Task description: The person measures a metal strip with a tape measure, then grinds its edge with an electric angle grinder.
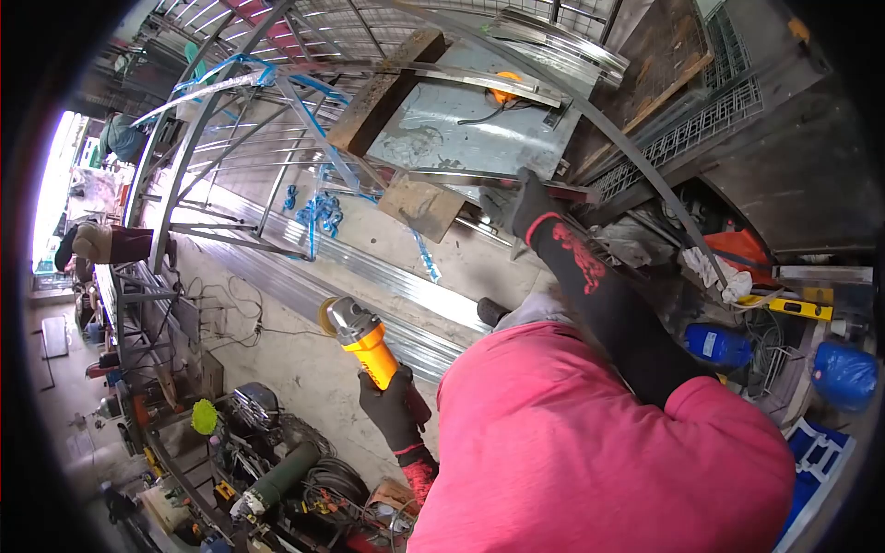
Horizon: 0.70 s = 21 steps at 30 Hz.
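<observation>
My left hand (396, 405), in a dark glove, is closed around the orange body of an angle grinder (371, 350). The grinder's grey head and round disc point up and left, above the floor. Farther up and to the right, my right hand (516, 201), also gloved, has its fingers apart at the end of a long metal bar (461, 173); whether it touches the bar is unclear. Beside that hand lies a wooden board (419, 205). Beyond the bar is a grey metal sheet (442, 120) with an orange tool (505, 88) on it.
Long metal profiles (387, 281) run across the floor. A metal frame with blue wrapping (318, 138) stands upper left. Two other people (106, 244) are at the far left. Hoses (336, 479) and a green cylinder (281, 475) lie below; a yellow level (797, 307) is at right.
</observation>
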Each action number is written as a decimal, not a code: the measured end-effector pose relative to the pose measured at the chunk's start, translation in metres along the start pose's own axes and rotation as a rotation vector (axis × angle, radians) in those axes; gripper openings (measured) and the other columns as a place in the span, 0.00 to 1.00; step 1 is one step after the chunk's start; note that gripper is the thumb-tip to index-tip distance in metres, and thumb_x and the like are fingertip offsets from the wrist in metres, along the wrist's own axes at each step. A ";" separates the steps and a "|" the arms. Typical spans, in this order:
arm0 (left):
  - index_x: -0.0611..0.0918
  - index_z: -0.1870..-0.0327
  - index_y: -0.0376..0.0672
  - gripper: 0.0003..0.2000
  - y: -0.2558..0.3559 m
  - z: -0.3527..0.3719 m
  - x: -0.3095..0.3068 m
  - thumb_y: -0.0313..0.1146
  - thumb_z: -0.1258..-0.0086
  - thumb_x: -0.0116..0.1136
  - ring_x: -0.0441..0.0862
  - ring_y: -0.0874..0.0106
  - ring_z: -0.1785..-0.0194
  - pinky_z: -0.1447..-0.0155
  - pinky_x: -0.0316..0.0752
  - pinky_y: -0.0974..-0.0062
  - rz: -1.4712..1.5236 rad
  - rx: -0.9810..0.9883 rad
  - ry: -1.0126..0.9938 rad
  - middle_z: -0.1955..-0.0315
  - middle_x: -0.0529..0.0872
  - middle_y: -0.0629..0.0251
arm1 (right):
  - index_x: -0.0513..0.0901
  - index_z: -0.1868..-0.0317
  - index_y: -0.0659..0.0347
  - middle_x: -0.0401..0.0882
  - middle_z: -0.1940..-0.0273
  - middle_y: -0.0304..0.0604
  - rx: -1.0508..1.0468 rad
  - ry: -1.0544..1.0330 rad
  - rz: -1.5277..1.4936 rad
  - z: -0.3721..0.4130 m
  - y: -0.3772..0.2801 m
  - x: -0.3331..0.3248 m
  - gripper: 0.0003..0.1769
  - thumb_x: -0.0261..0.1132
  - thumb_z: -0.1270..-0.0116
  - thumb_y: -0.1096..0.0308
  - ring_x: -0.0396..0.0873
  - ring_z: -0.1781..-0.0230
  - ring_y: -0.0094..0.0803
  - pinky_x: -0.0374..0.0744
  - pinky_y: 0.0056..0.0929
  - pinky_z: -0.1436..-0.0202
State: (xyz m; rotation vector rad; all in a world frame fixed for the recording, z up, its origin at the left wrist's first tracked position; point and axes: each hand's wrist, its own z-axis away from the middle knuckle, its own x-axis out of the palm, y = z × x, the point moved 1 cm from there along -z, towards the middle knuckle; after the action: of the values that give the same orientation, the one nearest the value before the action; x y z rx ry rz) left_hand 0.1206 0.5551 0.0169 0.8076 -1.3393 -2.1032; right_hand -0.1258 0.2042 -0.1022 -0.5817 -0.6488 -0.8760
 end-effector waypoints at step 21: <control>0.81 0.46 0.37 0.14 -0.003 0.049 0.025 0.22 0.30 0.69 0.84 0.73 0.69 0.63 0.78 0.73 0.073 0.017 -0.028 0.66 0.86 0.65 | 0.87 0.42 0.65 0.90 0.56 0.41 -1.440 0.094 1.294 0.072 -0.052 -0.079 0.09 0.68 0.18 0.73 0.87 0.57 0.25 0.85 0.28 0.50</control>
State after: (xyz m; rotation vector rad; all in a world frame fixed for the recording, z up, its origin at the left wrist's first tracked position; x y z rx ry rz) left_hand 0.0679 0.5693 0.0252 0.7283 -1.3824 -2.0561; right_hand -0.2270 0.2676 -0.1010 -1.9187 0.6247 0.0450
